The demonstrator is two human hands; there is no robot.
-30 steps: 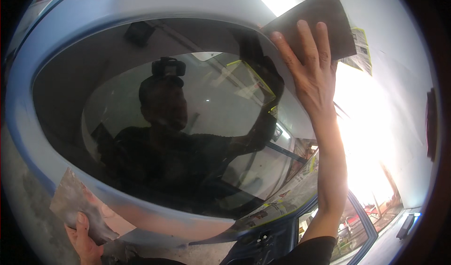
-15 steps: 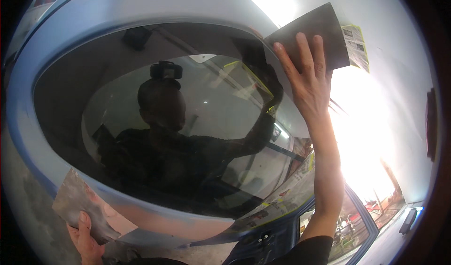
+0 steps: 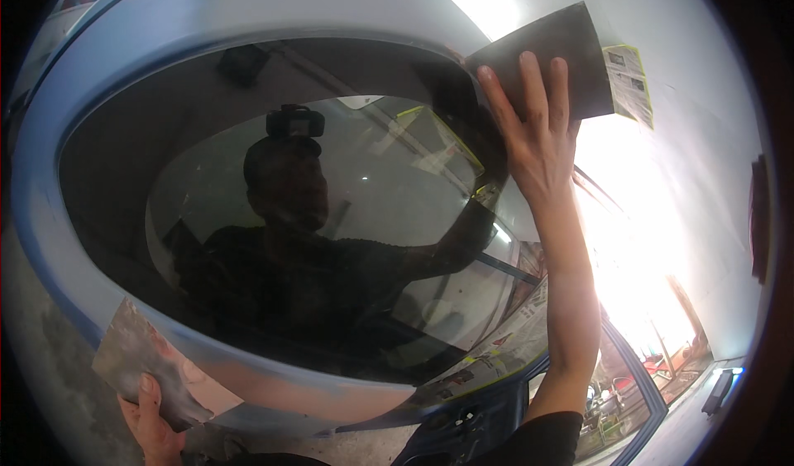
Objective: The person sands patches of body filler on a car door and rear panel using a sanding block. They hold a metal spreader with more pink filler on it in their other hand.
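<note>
In my left hand (image 3: 151,420) at the lower left is a worn grey sandpaper sheet (image 3: 157,358), with pale and reddish smears. My thumb lies on its face and the fingers are behind it. My right hand (image 3: 539,131) is raised at the upper right, its straight fingers over a dark sandpaper sheet (image 3: 571,44). That thumb is hidden. The dark sheet is at the upper right corner of a car window (image 3: 397,301), by its pale blue-grey frame (image 3: 248,11). Whether it touches the frame, I cannot tell.
Newspaper with yellow-green tape (image 3: 633,81) sticks out behind the dark sheet; more masking paper (image 3: 488,358) runs along the window's lower right. An open dark-blue door frame (image 3: 641,367) stands lower right. Bright light washes out the right side. A reflection shows in the glass.
My right hand and the dark sheet have shifted very slightly left. My left hand and its sheet stay almost where they were.
</note>
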